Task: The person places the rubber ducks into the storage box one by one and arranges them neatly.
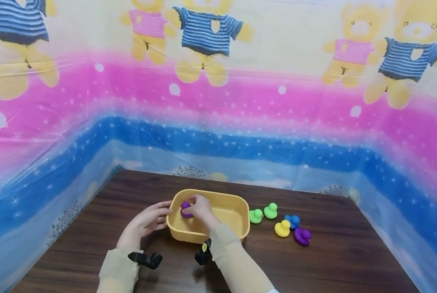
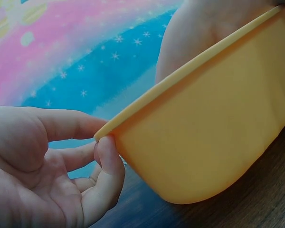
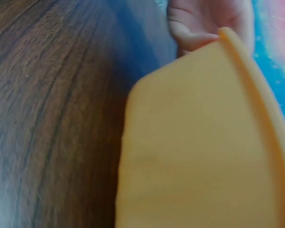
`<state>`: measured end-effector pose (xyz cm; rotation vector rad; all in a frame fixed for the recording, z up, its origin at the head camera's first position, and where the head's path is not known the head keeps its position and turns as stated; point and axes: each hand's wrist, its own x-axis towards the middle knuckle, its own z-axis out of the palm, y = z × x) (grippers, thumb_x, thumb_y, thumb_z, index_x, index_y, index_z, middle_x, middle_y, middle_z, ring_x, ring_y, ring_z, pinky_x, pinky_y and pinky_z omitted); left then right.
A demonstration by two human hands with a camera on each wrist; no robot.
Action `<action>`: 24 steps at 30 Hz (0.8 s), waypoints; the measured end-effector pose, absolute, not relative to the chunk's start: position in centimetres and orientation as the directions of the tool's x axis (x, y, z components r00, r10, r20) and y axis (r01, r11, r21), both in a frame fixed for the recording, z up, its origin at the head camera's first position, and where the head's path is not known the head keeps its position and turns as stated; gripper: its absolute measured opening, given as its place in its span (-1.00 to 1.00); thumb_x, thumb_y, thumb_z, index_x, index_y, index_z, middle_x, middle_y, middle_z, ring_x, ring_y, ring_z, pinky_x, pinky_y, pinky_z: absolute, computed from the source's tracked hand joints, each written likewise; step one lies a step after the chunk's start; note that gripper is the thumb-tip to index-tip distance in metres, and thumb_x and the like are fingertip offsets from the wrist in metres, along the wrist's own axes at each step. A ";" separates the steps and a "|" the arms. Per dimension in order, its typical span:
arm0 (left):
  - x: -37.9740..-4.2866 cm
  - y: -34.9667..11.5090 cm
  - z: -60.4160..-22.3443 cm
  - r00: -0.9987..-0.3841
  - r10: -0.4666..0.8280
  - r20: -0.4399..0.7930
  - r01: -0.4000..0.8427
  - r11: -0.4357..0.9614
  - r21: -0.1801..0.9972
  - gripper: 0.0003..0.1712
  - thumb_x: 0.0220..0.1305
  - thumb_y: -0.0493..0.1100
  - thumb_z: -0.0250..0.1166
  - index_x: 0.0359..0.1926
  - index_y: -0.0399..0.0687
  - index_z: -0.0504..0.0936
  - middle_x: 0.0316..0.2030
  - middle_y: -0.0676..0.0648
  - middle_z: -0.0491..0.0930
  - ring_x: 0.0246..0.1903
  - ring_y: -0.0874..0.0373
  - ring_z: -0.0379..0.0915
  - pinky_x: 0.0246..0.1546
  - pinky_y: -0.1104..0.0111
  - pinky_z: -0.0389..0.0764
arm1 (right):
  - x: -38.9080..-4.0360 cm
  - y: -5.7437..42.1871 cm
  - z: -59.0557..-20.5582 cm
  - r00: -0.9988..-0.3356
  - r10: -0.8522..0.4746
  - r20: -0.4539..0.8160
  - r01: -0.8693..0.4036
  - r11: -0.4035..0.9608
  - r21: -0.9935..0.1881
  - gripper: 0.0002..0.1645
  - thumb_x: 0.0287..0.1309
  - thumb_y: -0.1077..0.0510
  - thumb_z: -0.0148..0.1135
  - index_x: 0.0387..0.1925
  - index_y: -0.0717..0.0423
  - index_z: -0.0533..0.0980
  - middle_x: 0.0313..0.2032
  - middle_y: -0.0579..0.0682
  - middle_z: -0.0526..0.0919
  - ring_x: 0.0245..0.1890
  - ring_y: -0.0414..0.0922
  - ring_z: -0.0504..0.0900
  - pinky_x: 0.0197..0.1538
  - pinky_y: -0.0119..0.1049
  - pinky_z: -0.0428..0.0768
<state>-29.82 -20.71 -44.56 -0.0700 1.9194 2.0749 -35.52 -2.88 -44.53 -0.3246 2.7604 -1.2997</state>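
Note:
A yellow plastic basin [image 1: 233,200] stands on the table. My left hand [image 1: 150,217] is at its left end; the left wrist view shows its fingertips [image 2: 109,149] pinching the corner of the rim. My right hand [image 1: 202,208] reaches over the near side into the basin. Its fingers hold a purple rubber duck [image 1: 185,204] near the left end inside, partly covered by the hand. The right wrist view shows the basin's outer wall [image 3: 194,128] but not the duck.
Right of the basin lie two green ducks [image 1: 256,216], a yellow duck [image 1: 282,228], a blue duck [image 1: 293,221] and another purple duck [image 1: 302,236]. The dark wooden table [image 1: 335,264] meets a printed cloth backdrop [image 1: 269,158] at its back and sides.

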 end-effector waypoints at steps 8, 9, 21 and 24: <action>-29.9 -20.7 -44.2 -0.948 0.198 -0.248 -0.260 -0.040 0.965 -0.26 0.43 -0.19 0.10 0.50 -0.28 0.03 -0.14 0.01 0.61 -0.32 0.30 0.56 -0.30 0.46 0.56 | -35.1 0.6 -43.2 -0.976 -0.209 0.060 -0.152 0.462 -0.874 -0.33 -0.04 0.21 0.48 0.14 0.33 0.47 0.03 0.26 0.61 0.07 0.15 0.56 0.08 -0.07 0.58; -29.9 -20.7 -44.2 -0.948 0.200 -0.246 -0.259 -0.042 0.965 -0.26 0.43 -0.19 0.10 0.50 -0.28 0.02 -0.15 0.02 0.60 -0.32 0.30 0.56 -0.30 0.47 0.56 | -35.1 1.1 -43.0 -0.975 -0.211 0.064 -0.154 0.442 -0.884 -0.32 -0.03 0.21 0.47 0.16 0.33 0.46 0.04 0.26 0.60 0.09 0.15 0.56 0.09 -0.06 0.58; -29.7 -20.8 -44.4 -0.945 0.231 -0.231 -0.249 -0.054 0.967 -0.21 0.44 -0.18 0.10 0.52 -0.28 -0.07 -0.22 0.10 0.61 -0.32 0.34 0.55 -0.29 0.49 0.56 | -33.1 8.0 -40.3 -0.982 -0.135 0.134 -0.178 0.401 -0.899 -0.31 0.11 0.15 0.41 0.27 0.18 0.41 0.15 0.24 0.55 0.09 0.16 0.57 0.04 -0.02 0.59; -29.8 -20.7 -44.5 -0.942 0.240 -0.234 -0.253 -0.055 0.966 -0.20 0.43 -0.18 0.11 0.52 -0.28 -0.07 -0.23 0.11 0.61 -0.33 0.34 0.55 -0.31 0.50 0.56 | -32.7 10.6 -40.2 -0.983 -0.056 0.173 -0.181 0.408 -0.895 -0.32 0.12 0.14 0.41 0.28 0.13 0.41 0.15 0.20 0.56 0.10 0.15 0.57 0.05 -0.02 0.59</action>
